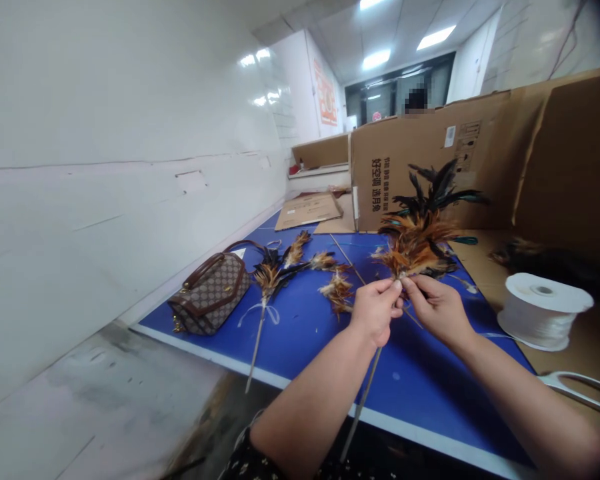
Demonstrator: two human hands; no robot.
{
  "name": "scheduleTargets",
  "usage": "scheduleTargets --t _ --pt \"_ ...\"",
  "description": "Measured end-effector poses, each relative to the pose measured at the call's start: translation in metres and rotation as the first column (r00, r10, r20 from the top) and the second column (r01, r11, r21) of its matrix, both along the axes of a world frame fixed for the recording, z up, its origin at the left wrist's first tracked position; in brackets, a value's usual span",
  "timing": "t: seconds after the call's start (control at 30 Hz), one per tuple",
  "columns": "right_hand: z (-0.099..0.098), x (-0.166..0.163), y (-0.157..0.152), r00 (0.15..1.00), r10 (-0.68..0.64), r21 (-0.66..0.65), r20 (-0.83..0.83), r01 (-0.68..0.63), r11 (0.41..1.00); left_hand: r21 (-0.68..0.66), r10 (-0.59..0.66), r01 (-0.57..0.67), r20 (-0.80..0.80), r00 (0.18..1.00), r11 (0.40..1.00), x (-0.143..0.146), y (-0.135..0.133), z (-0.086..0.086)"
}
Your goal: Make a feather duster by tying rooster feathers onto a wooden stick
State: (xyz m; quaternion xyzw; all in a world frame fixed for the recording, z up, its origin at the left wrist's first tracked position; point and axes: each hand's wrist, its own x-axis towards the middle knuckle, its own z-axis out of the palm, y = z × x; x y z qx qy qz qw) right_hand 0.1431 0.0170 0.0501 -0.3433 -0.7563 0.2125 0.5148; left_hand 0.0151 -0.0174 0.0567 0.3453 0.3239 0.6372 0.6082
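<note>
A feather duster, with brown feathers below and dark, greenish-black ones on top, stands up between my hands over the blue table. My left hand is closed round its thin stick just under the feathers, and the stick's lower end slants down past the table edge. My right hand pinches the base of the feathers, its thumb and finger almost touching the left ones. Whether a ribbon end lies between the fingertips is too small to tell. A second, smaller feather duster lies to the left with a loose ribbon bow on it.
Loose feather bunches lie on the blue table. At the left rests a brown patterned handbag. A white ribbon spool and scissors are on cardboard at the right. A large cardboard box stands behind.
</note>
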Motion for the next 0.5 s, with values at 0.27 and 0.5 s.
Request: scheduleTargets --t 0.27,0.5 --pt "-0.011 0.001 0.016 0.961 0.144 -0.075 0.238 -0.130 0.989 -0.109 0.074 -0.067 0.061 0.995 0.992 -0.012 0.002 -0.020" --pt "-0.016 -0.011 0.037 0.939 0.181 -0.168 0.293 -0.136 0.976 -0.201 0.069 -0.025 0.216 0.974 0.979 -0.053 0.000 -0.028"
